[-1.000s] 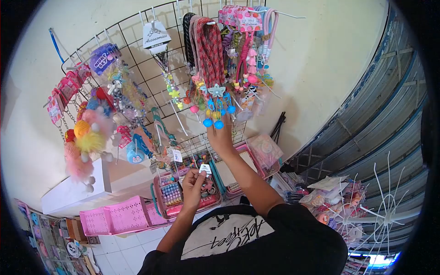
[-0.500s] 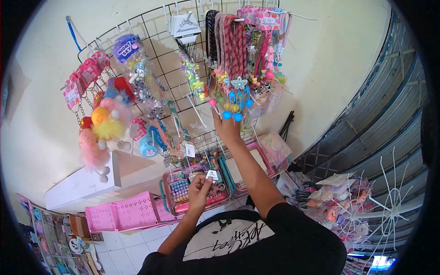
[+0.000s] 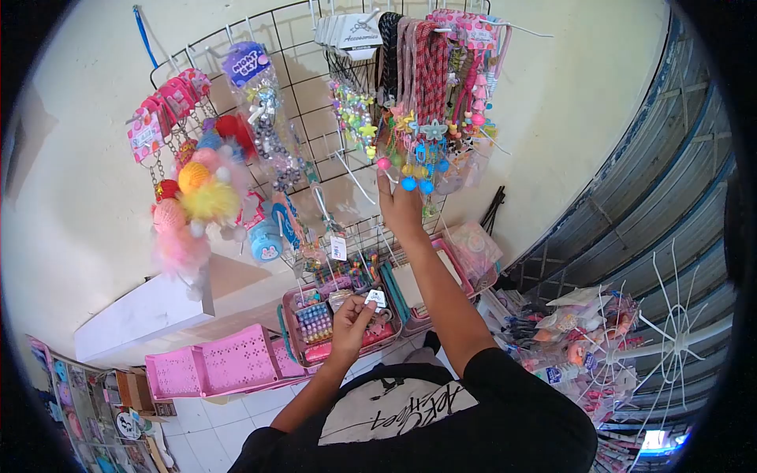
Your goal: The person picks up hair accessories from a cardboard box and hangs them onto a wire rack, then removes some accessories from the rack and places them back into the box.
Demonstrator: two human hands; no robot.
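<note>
My left hand [image 3: 351,329] pinches a small white card [image 3: 376,299] between thumb and fingers, low over a basket of small goods. My right hand [image 3: 402,209] is raised to the wire rack, fingers stretched upward at the lower ends of hanging braided cords [image 3: 430,75]. Blue and yellow beads [image 3: 408,184] and a pink bead [image 3: 384,163] dangle against its fingers and partly hide them. Left of these cords hang beaded straps on white cards [image 3: 351,35] marked "Accessories".
Pompom keychains [image 3: 193,185] and a purple-topped packet [image 3: 246,67] hang on the left of the wire rack [image 3: 296,94]. Below are a pink-rimmed basket [image 3: 288,335] and a pink perforated tray [image 3: 236,359]. White wire hooks [image 3: 678,339] project at right before a metal shutter [image 3: 623,181].
The view has shifted, so the rack goods appear further right. The beaded straps on white cards look more spread out. My right hand stays by the bead ends; my left still holds the card.
</note>
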